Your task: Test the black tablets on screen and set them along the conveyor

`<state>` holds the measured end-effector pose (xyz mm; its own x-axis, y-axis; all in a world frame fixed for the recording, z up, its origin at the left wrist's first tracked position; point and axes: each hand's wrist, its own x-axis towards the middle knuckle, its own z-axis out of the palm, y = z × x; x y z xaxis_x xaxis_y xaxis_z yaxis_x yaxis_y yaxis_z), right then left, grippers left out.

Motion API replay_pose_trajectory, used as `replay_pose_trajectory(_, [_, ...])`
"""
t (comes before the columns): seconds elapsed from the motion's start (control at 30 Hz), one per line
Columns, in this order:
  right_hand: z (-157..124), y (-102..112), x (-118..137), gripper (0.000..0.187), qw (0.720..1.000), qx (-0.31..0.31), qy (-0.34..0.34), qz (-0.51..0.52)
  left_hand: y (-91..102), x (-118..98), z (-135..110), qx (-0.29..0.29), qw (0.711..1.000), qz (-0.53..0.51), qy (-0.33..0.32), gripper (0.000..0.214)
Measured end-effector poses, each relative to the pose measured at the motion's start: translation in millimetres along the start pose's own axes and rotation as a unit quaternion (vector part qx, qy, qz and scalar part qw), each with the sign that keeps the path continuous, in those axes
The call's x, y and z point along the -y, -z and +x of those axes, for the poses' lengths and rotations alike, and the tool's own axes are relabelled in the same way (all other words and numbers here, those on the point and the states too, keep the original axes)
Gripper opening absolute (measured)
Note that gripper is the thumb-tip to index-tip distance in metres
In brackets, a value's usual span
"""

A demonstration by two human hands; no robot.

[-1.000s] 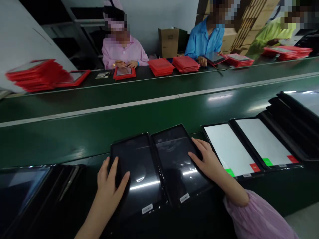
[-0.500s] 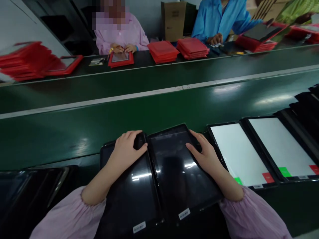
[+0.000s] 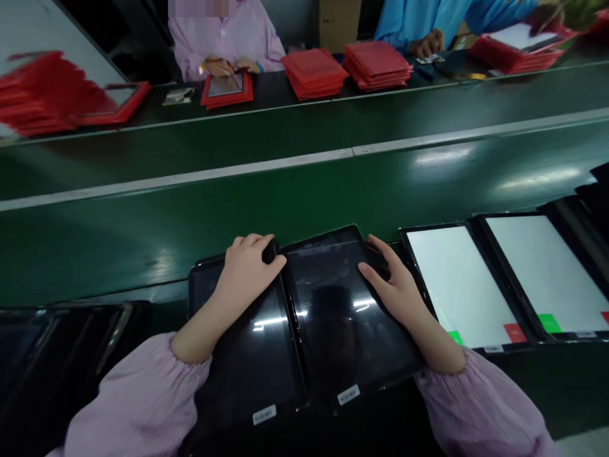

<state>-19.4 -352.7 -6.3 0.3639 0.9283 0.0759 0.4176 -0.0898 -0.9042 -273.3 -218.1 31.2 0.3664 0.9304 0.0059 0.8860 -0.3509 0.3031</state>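
Observation:
Two dark-screened tablets lie side by side in front of me, each with a small white label at its lower edge. My left hand [image 3: 250,266] reaches over the left tablet [image 3: 247,362], its fingers curled over the top edge and its thumb at the top right corner. The right tablet [image 3: 342,317] is turned slightly, its left edge against the other one. My right hand [image 3: 392,282] grips its upper right edge, thumb on the screen side and fingers at the rim; the fingertips are partly hidden.
To the right lie a lit white-screen tablet [image 3: 457,279] and another lit tablet [image 3: 542,266], with more dark devices beyond. Dark tablets [image 3: 61,362] are piled at the left. Across the green bench [image 3: 285,184], people handle devices beside stacks of red sleeves [image 3: 314,73].
My hands keep their hold on the two tablets with hardly any shift. The view has tilted down a little. Across the bench, the device on the right red stack now shows a pale face.

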Motion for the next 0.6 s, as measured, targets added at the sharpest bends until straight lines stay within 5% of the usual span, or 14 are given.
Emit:
replay_pose_trajectory(0.17, [-4.3,6.5,-6.6,0.080,0.996,0.019,-0.043,0.074,14.0,1.6,-3.9,0.017,0.999,-0.040,-0.014,0.063])
replay_pose_trajectory(0.3, [-22.5,14.3,-13.9,0.072,0.989,0.055,-0.076,0.113,30.3,42.2,-47.8,-0.106,0.978,-0.174,0.051,0.077])
replay_pose_trajectory(0.37, [-33.2,15.4,-17.2,0.071,0.984,0.065,-0.089,0.142,27.7,59.6,-80.9,-0.186,0.920,-0.286,0.191,0.075])
replay_pose_trajectory(0.47, [-42.6,13.3,-17.8,0.071,0.970,0.082,-0.114,0.197,7.3,67.1,-125.3,-0.115,0.798,-0.451,0.384,0.070])
replay_pose_trajectory(0.53, [-43.2,11.3,-15.0,0.073,0.967,0.091,-0.124,0.202,-9.0,62.1,-142.9,-0.086,0.738,-0.507,0.437,0.074])
replay_pose_trajectory(0.6, [-40.8,9.9,-11.1,0.078,0.969,0.101,-0.126,0.186,-18.9,54.0,-148.4,-0.079,0.712,-0.538,0.444,0.080])
